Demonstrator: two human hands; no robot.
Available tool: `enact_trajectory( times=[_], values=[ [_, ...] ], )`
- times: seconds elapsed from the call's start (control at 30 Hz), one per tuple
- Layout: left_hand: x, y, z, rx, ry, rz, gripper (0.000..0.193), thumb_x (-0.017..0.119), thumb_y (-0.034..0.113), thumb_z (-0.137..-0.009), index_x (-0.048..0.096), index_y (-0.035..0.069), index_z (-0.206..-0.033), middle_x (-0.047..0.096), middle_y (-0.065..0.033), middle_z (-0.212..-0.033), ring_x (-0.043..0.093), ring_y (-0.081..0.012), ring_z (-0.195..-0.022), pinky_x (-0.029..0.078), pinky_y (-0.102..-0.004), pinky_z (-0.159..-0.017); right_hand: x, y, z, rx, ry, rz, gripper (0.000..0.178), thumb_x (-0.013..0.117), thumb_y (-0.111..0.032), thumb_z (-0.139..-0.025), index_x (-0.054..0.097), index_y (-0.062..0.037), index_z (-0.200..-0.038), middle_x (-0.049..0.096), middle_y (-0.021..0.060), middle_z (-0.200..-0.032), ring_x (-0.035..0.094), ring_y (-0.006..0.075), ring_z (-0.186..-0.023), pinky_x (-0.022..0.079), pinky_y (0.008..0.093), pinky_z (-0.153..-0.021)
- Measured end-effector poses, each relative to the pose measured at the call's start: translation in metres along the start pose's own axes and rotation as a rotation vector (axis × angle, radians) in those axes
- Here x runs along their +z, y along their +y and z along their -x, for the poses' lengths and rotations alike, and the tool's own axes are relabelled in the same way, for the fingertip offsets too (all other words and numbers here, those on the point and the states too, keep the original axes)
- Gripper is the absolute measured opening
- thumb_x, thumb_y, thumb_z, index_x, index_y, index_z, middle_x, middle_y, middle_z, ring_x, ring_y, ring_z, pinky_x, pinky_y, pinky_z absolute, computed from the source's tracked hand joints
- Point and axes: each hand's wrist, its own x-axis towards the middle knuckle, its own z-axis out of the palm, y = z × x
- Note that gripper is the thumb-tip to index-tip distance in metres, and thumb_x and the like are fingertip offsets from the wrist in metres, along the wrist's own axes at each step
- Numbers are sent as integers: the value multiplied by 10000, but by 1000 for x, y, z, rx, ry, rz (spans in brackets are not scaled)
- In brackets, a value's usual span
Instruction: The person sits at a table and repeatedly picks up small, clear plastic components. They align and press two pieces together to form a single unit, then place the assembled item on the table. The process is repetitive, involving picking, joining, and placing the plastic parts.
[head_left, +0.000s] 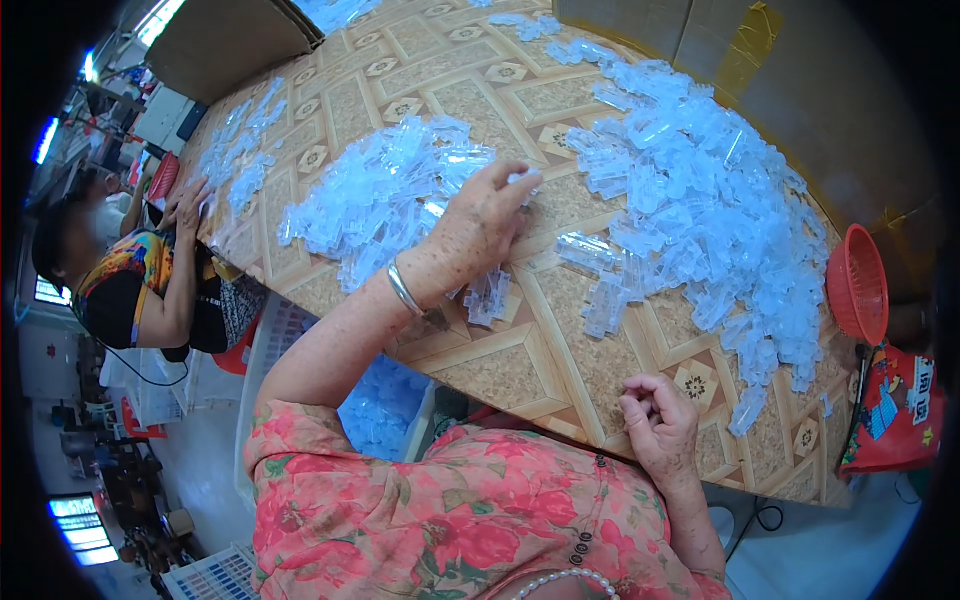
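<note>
Scores of clear plastic pieces [705,185] lie in heaps on the worktop [575,350] either side of your left grip [485,215], which appears clamped on one; your right grip [664,432] rests curled near the edge, and whether it closes fully you cannot tell. They look light, stiff, slippery and perhaps brittle, so pinch gently by the sides

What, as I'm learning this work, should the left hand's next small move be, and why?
Perhaps bring the clear piece toward the right hand: the left hand seems to pinch it, while the right rests curled near the table edge.
</note>
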Motion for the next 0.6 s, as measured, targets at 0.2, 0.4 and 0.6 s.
enact_trajectory(
  times=[0.2, 0.4, 0.6],
  values=[
    [-10, -34, -24, 187, -32, -411, 631, 591, -123, -796, 588, 83, -1392, 573, -142, -1445, 534, -368, -1340, 404, -475, -1177, 0, -2, -1, -14, -1, 28, 177, 751, -60, -875, 679, -38, -1035, 663, 62, -795, 615, 137, -625, 502, 289, -607],
    [-24, -21, -51, 157, -309, -397, 558, 650, -79, -770, 670, 99, -1298, 656, -125, -1252, 565, -345, -1262, 476, -430, -1074, -1, -1, 0, -38, 9, 45, 168, 749, -61, -879, 682, -36, -1031, 669, 66, -800, 624, 138, -631, 506, 291, -610],
    [-21, -21, -45, 150, -294, -425, 264, 748, 24, -762, 711, 62, -1021, 664, -120, -1036, 653, -341, -1002, 541, -453, -876, -1, -3, -1, -42, 5, 38, 172, 750, -65, -880, 683, -37, -1036, 671, 67, -802, 630, 140, -632, 509, 295, -615]
  ],
)
